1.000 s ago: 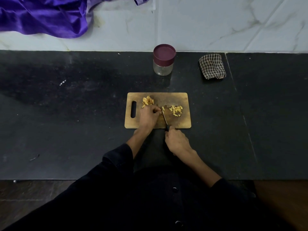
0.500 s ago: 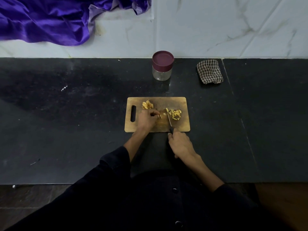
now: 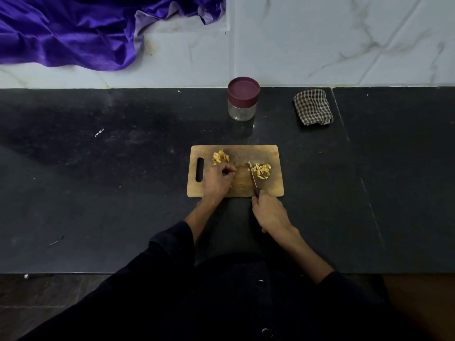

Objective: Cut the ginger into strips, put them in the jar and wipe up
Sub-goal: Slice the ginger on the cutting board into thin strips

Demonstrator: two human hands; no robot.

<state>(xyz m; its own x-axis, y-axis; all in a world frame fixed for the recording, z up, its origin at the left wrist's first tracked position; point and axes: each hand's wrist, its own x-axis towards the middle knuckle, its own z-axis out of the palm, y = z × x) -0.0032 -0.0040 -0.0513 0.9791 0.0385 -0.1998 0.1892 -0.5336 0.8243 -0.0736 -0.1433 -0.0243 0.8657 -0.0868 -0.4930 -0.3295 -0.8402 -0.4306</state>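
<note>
- Since the earlier frame, knife [image 3: 252,177] has swung right, sweeping cut strips [image 3: 263,170] aside.
- Right hand [image 3: 269,212] fingers grip the handle; left hand [image 3: 218,179] fingers curl beside uncut ginger [image 3: 220,157] on the board [image 3: 277,188].
- Tuck fingertips; slice thin.

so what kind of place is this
Most likely a home kitchen worktop: a dark stone counter against a marble-look tiled wall, with a wooden cutting board of chopped ginger, a lidded glass jar and a checked cloth.

Black counter [image 3: 98,193], marble wall [image 3: 320,40], dim light.
</note>
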